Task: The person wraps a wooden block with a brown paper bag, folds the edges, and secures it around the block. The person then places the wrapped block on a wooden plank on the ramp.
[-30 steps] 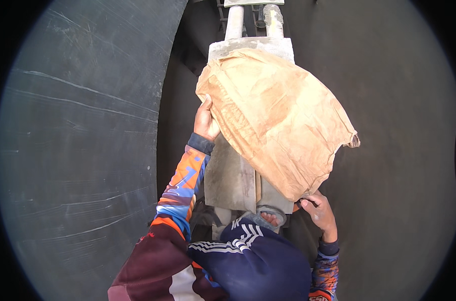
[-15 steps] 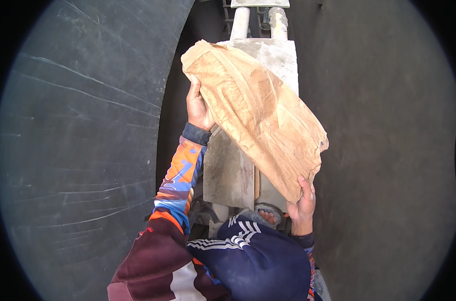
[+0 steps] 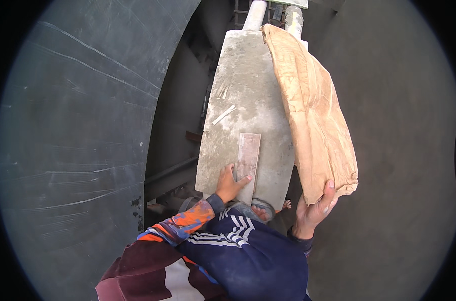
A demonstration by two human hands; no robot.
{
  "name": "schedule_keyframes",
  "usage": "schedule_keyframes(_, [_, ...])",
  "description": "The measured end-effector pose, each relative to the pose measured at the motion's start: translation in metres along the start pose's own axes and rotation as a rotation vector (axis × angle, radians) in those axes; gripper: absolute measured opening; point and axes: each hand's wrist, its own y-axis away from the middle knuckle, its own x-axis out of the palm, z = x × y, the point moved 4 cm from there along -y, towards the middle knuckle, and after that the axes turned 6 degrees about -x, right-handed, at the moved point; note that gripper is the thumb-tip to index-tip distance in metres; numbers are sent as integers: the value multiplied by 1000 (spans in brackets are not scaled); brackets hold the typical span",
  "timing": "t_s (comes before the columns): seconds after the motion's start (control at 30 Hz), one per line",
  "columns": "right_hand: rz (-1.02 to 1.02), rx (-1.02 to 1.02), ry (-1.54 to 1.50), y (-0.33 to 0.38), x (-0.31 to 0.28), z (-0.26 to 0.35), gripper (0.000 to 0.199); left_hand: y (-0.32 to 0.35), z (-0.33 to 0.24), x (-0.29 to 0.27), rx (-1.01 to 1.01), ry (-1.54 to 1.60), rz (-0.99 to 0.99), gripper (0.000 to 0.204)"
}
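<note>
Creased brown folded paper [image 3: 313,115] | over the right edge of the grey stained plank [image 3: 253,90] | long axis runs forward, slightly left, from the nearer right hand [image 3: 314,211], its grip pinching the near end | left hand [image 3: 229,186]: thumb over flat pinkish rectangular strip [image 3: 249,153], grasp unclear

Just behind the bare left hand [image 3: 232,184], a dark navy cuff [image 3: 216,203] ends a long sleeve [image 3: 191,221] printed in orange, blue and purple, and farther from the hand comes plain maroon cloth [image 3: 137,268] with a white panel [image 3: 181,281]. A dark cuff also sits below the right hand [image 3: 314,210]. Between both hands, toward the body, show navy trousers [image 3: 263,258] with parallel white stripes [image 3: 222,239] and a greyish open-toed sandal [image 3: 271,212].
</note>
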Motion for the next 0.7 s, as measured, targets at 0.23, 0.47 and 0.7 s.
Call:
schedule_keyframes(0.23, [-23,-80,210,12,-14,-29,54,3,-23,13,-43,-14,0,89])
schedule_keyframes(0.47, [-30,-72,229,10,-29,-23,54,3,-44,16,30,90,87,60])
schedule_keyframes(0.7, [17,-117,408,21,-24,-10,54,-10,-47,6,45,311,-152,53])
